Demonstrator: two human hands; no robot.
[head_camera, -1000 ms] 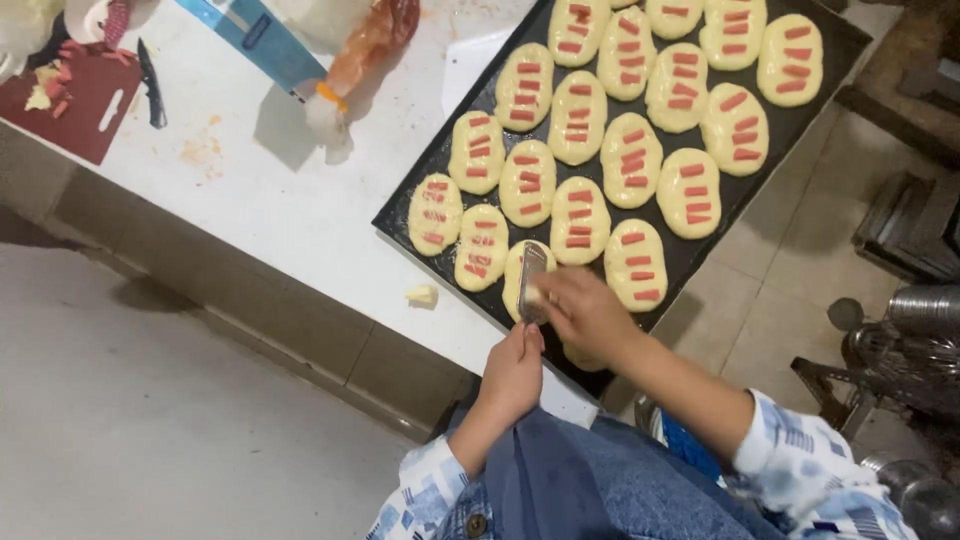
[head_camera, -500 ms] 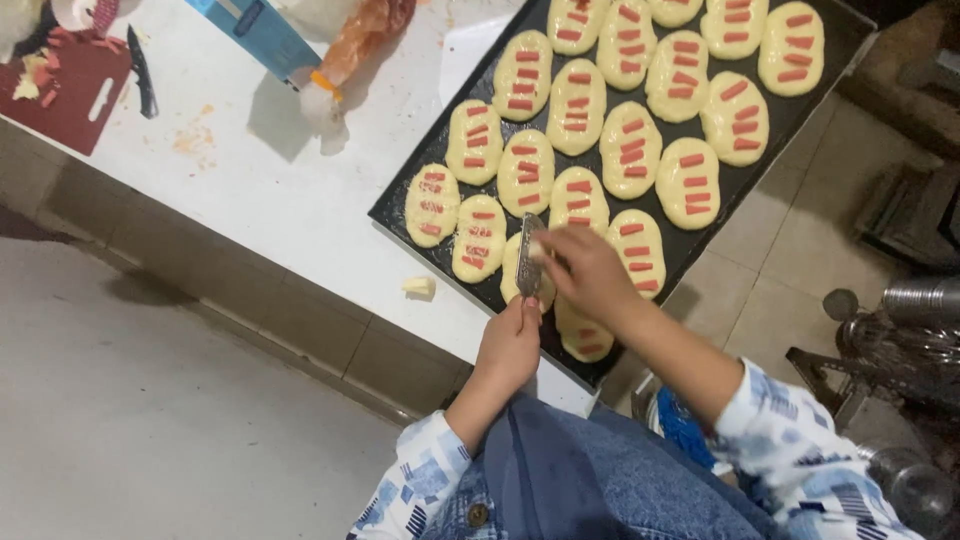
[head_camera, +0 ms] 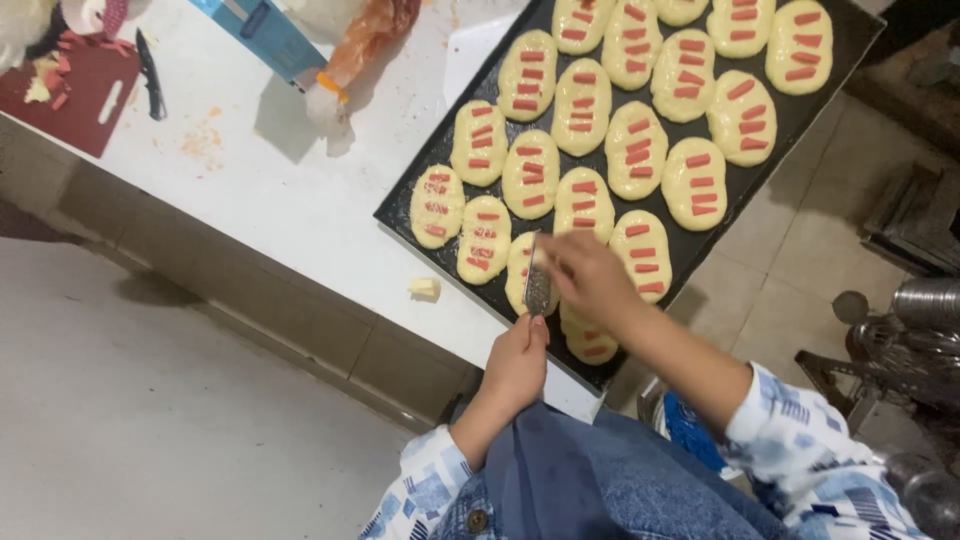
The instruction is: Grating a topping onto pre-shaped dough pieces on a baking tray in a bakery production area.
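Observation:
A black baking tray (head_camera: 420, 180) lies on the white counter, filled with several oval dough buns (head_camera: 530, 172) topped with red sausage strips. My left hand (head_camera: 518, 360) grips the handle of a small metal grater (head_camera: 537, 282), held upright over the buns at the tray's near edge. My right hand (head_camera: 585, 275) is blurred and closed on something small pressed against the grater; what it holds I cannot make out. Some near buns (head_camera: 438, 205) carry pale shreds.
A small pale cheese lump (head_camera: 425, 288) sits on the white counter (head_camera: 250, 190) beside the tray. A red cutting board (head_camera: 60, 95) with a black knife (head_camera: 150, 75), a blue box (head_camera: 265, 35) and an orange bag (head_camera: 365, 40) lie at the far left. Metal items (head_camera: 900, 330) stand on the tiled floor, right.
My right hand has slid a little along the grater over the near buns. The view has shifted slightly; my left hand keeps holding the grater.

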